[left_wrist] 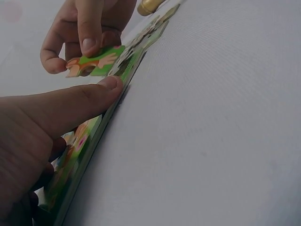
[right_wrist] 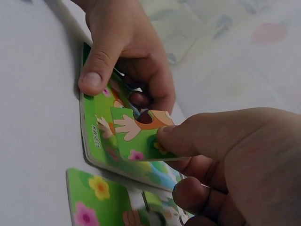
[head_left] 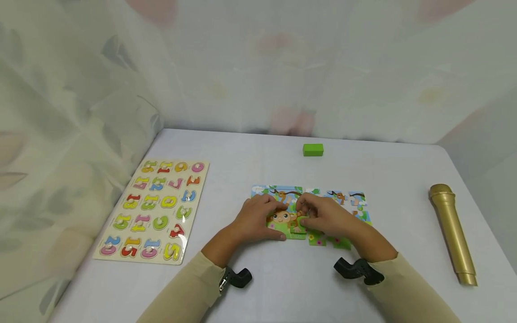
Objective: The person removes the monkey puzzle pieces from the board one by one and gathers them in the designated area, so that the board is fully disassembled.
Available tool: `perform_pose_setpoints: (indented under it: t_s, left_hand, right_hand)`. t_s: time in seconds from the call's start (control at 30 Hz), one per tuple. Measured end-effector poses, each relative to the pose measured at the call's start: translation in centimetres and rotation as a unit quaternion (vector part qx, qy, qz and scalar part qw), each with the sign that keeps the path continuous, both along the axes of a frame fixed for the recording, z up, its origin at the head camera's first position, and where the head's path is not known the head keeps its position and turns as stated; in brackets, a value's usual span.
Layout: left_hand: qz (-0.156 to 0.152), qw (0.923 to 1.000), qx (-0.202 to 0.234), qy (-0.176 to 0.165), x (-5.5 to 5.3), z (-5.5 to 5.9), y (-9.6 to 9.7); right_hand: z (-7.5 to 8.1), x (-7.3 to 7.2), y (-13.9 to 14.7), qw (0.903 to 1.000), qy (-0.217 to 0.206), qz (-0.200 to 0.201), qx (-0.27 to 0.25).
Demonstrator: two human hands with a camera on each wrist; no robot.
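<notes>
A rectangular picture puzzle [head_left: 296, 236] with a cartoon monkey on a green ground lies at the middle of the table. Over its left part rests my left hand [head_left: 257, 218], the thumb extended along the near edge and the fingertips on the picture. My right hand [head_left: 329, 216] pinches a puzzle piece [right_wrist: 138, 136] between thumb and fingers. That piece shows a pale monkey's hand on green and is tilted above the puzzle's right part. Several loose puzzle pieces [head_left: 317, 239] lie right of the puzzle, partly hidden under my right hand.
A board of colourful knobbed numbers [head_left: 162, 213] lies at the left. Beyond the puzzle sits a green block [head_left: 313, 150], and a gold microphone-shaped object [head_left: 453, 233] lies near the right edge. Patterned cloth [head_left: 250, 67] hangs behind the table.
</notes>
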State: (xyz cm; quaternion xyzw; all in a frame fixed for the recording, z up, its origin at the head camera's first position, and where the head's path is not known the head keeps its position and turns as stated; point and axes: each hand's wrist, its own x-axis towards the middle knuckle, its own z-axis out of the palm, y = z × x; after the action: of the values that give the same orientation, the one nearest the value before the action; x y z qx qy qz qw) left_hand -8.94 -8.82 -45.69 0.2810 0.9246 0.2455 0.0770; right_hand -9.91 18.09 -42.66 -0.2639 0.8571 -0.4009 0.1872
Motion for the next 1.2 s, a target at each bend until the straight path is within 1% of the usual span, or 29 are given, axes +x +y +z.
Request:
perform_pose_setpoints:
  t_s: [0.2, 0.33, 0.43, 0.57, 0.7, 0.83, 0.97, 1.2]
  left_hand:
    - [0.003, 1.0, 0.001, -0.002, 0.1, 0.0, 0.0]
    - [0.005, 1.0, -0.002, -0.005, 0.1, 0.0, 0.0]
    - [0.005, 1.0, -0.004, -0.006, 0.0, -0.1, 0.0]
    - [0.007, 0.9999, -0.007, -0.011, 0.0, -0.2, 0.0]
    - [0.008, 0.9999, -0.006, -0.011, 0.0, -0.2, 0.0]
    - [0.008, 0.9999, -0.007, -0.011, 0.1, -0.3, 0.0]
    - [0.01, 0.9998, -0.009, -0.016, 0.0, -0.4, 0.0]
    - [0.009, 0.9998, -0.006, -0.015, 0.0, -0.5, 0.0]
  right_hand:
    - [0.0, 0.2, 1.2, 0.999, -0.033, -0.011, -0.029]
    - [-0.1, 0.5, 2.1, 0.9977, -0.039, -0.003, -0.056]
    - [-0.2, 0.7, 2.7, 0.9972, -0.039, -0.005, -0.063]
    - [-0.3, 1.2, 3.4, 0.9965, -0.048, -0.022, -0.064]
    - [-0.2, 1.6, 4.3, 0.9944, -0.068, -0.037, -0.071]
    - [-0.1, 2.0, 5.2, 0.9938, -0.068, -0.052, -0.071]
    - [-0.1, 2.4, 6.0, 0.9938, -0.056, -0.067, -0.069]
    - [-0.4, 3.2, 7.6, 0.9929, -0.043, -0.088, -0.067]
